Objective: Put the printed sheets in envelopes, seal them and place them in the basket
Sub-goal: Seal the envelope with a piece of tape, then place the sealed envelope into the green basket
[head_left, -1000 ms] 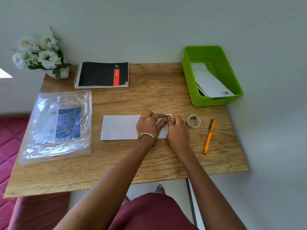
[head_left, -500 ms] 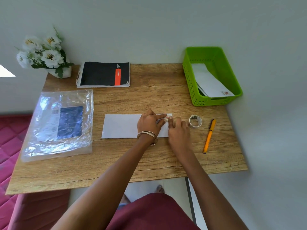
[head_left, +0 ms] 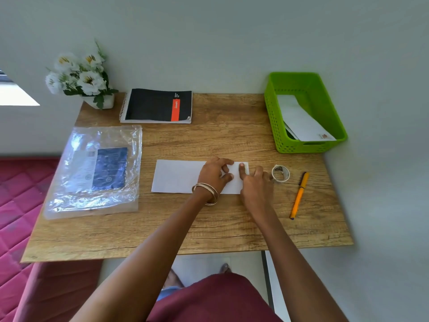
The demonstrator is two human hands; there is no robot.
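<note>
You are partway through: the green basket (head_left: 325,94) at the far right corner of the table (head_left: 232,224) already holds at least one white envelope leaning inside it (there may be more beneath it, but that cannot be made out), so some of the batch looks finished. The envelope (head_left: 176,176) in hand lies flat in the middle of the table, and by the look of it you are on the sealing step at its right end; it has yet to go into the basket. Whether a sheet is inside it cannot be told. Your left hand (head_left: 214,174) rests on the right part of the envelope, bangles at the wrist, its fingers bent and pressing down on the paper near the end; it holds the envelope against the table instead of gripping it. Your right hand (head_left: 254,182) sits just beside it at the envelope's right edge, one finger laid out straight on the paper and the others loosely folded behind, pressing and not pinching as far as can be seen. The tape roll (head_left: 280,173) lies just to the right of that hand, untouched, with the orange pen (head_left: 299,195) farther right. A clear plastic packet (head_left: 97,170) lies well apart on the left; whether more envelopes are in it cannot be seen.
</note>
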